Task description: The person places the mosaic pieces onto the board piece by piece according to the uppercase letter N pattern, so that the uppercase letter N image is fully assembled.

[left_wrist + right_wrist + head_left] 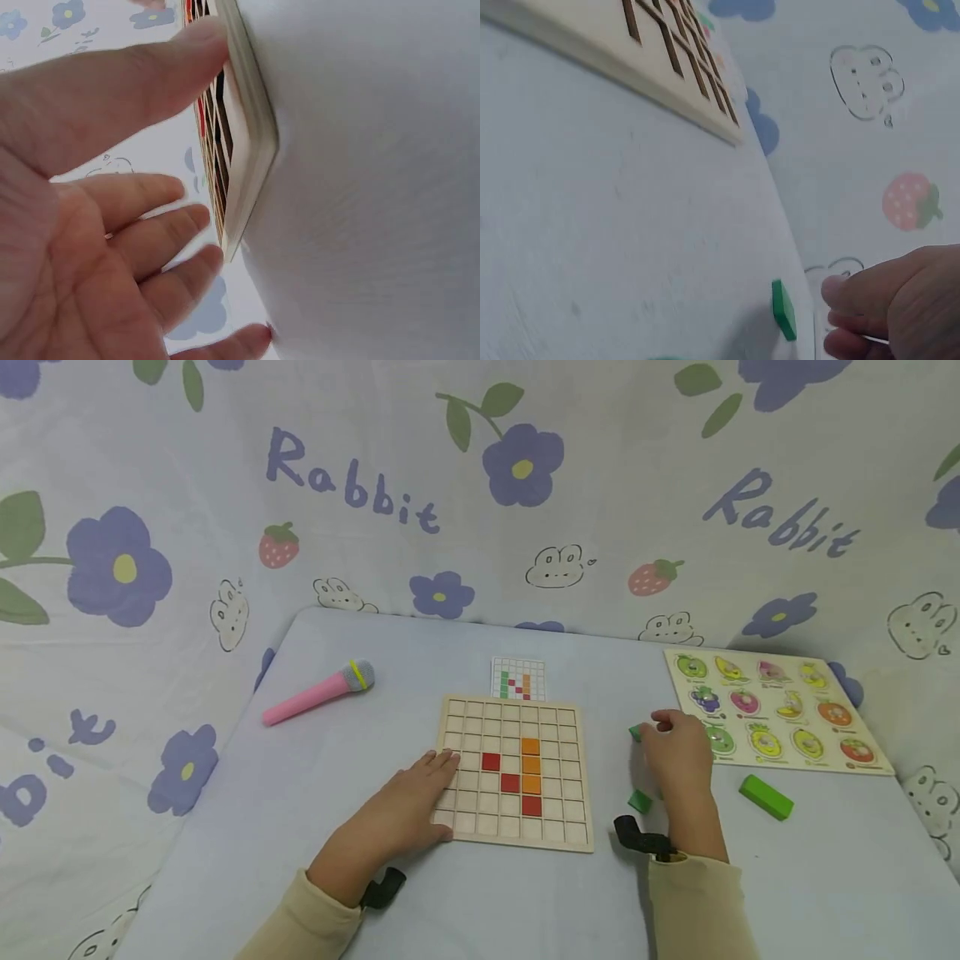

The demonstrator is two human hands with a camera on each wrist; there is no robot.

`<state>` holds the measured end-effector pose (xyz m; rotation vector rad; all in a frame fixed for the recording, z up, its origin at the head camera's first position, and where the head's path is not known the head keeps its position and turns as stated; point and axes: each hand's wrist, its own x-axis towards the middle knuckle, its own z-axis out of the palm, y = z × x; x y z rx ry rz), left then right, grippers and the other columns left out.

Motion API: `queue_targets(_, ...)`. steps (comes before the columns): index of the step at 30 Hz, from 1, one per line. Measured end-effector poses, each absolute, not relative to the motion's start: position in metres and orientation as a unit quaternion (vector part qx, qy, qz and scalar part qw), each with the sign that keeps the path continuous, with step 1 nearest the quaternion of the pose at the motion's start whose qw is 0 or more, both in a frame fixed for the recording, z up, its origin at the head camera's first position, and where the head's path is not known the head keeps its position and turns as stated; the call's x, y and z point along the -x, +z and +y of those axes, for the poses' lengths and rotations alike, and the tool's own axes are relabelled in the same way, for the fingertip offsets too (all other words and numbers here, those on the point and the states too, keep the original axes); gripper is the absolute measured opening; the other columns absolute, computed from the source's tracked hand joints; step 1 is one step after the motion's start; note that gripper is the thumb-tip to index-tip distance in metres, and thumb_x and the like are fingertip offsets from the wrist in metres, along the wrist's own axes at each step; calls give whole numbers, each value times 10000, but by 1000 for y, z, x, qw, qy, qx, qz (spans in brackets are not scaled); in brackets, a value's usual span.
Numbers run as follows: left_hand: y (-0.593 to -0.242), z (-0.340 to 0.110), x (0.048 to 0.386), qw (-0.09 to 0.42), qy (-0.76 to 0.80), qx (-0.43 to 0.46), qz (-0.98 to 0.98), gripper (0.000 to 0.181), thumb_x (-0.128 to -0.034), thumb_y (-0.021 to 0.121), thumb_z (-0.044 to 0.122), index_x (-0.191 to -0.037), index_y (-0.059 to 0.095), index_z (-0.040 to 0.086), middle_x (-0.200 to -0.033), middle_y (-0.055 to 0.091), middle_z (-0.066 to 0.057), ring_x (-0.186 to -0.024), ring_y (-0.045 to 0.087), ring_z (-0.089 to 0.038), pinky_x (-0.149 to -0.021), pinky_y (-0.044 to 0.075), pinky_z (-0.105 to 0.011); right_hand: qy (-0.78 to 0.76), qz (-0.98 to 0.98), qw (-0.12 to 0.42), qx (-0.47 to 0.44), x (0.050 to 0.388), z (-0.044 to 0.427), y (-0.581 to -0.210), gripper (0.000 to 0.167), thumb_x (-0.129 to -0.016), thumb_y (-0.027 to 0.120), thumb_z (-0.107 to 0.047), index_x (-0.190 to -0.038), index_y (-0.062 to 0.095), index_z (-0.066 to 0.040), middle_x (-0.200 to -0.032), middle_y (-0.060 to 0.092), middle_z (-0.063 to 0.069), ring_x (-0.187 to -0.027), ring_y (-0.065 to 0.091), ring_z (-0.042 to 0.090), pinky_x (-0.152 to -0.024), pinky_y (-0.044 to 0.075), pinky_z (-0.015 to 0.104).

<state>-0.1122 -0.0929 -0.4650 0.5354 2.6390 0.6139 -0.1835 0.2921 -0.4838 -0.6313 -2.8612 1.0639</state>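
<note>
Printed cloth (pixel 360 410) with flowers, rabbits and "Rabbit" lettering hangs behind the pale table (pixel 525 902), some of its motifs cut off at the edges of the head view. A wooden grid board (pixel 562 793) lies flat at the middle, bearing three orange tiles (pixel 531 765) in a column and three red tiles (pixel 491 762) stepping diagonally. A small pattern card (pixel 517 679) lies just beyond its far edge.

The person's left hand (pixel 397 810) rests on the board's left side, fingers mostly straight and the thumb set apart near the close corner; it covers some of the leftmost squares.

The right hand (pixel 681 760) is bent over a green tile (pixel 636 732), right of the board. Its thumb and fingers are curled close together; whether they pinch anything cannot be told. The right wrist view shows that tile just beside the fingertips, apart from them, with another green piece (pixel 667 358) nearly cut off below. A second green tile (pixel 640 801) lies near the wrist.

The hand and forearm hide part of a fruit board (pixel 742 758), whose small lettering is illegible. A green block (pixel 766 797) lies near it; a pink toy microphone (pixel 318 695) lies far left.
</note>
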Motion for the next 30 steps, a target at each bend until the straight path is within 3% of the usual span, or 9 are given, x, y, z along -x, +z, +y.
queue_targets(5, -463, -100, 111, 186, 201, -169, 947, 968, -912, 903, 294, -1687, 386, 32, -1791, 322, -124, -1686, 236, -363, -1325, 302, -636, 323, -925, -21, 201, 182, 304, -489, 516, -1086, 624, -318, -1473, 627, 24, -1377, 630, 261, -1210, 588, 423, -1001, 549, 575)
queue_targets(14, -464, -107, 113, 199, 203, -161, 945, 904, -935, 880, 327, -1674, 431, 63, -1783, 350, -89, -1679, 259, -364, -1338, 279, -626, 324, -928, -21, 185, 183, 303, -493, 442, -1074, 665, -312, -1392, 695, -7, -1288, 653, 237, -1123, 596, 391, -881, 557, 517)
queue_targets(20, -464, -108, 114, 196, 203, -159, 946, 902, -920, 895, 323, -1664, 454, 68, -1774, 370, -85, -1672, 280, -361, -1334, 286, -628, 331, -927, -11, 177, 184, 300, -494, 376, -1062, 692, -257, -1334, 692, 3, -1276, 664, 236, -1132, 610, 390, -909, 550, 517)
queue_targets(25, -464, -107, 114, 199, 201, -153, 947, 908, -911, 905, 323, -1663, 459, 79, -1773, 373, -74, -1675, 276, -350, -1338, 286, -614, 353, -921, 12, 165, 182, 285, -484, 241, -1062, 683, -195, -1227, 679, -20, -1172, 687, 189, -1036, 625, 335, -802, 523, 403)
queue_targets(30, -467, -105, 116, 201, 195, -148, 949, 921, -900, 915, 335, -1665, 462, 93, -1775, 374, -57, -1677, 272, -342, -1346, 284, -590, 362, -927, 29, 90, 181, 244, -473, 185, -1080, 676, -197, -1201, 706, -60, -1139, 727, 147, -984, 628, 295, -742, 518, 344)
